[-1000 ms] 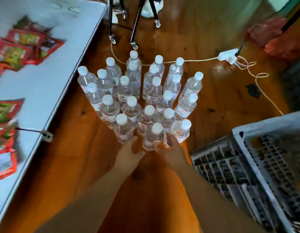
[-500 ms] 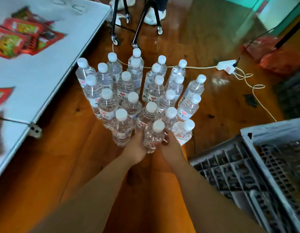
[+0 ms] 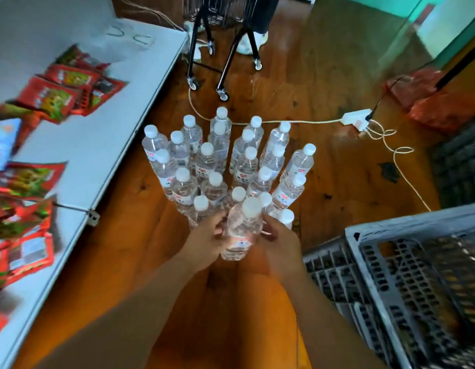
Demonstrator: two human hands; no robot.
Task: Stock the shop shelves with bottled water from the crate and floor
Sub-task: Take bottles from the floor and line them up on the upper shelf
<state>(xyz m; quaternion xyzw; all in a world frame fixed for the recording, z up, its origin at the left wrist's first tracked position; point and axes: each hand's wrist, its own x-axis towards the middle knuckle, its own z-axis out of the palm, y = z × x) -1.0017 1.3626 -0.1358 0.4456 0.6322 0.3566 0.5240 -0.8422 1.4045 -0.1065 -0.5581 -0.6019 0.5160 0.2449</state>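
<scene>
Both hands, left hand (image 3: 204, 242), right hand (image 3: 280, 242), clasping one water bottle (image 3: 241, 233), seemingly lifted, cluster of bottles (image 3: 220, 161) behind

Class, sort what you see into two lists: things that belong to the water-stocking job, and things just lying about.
Belongs to the job: held water bottle, left hand, right hand, water bottles on the floor, grey crate, white shelf.

Just lying about: red snack packets, power strip, wheeled black stand, red plastic bag.
</scene>
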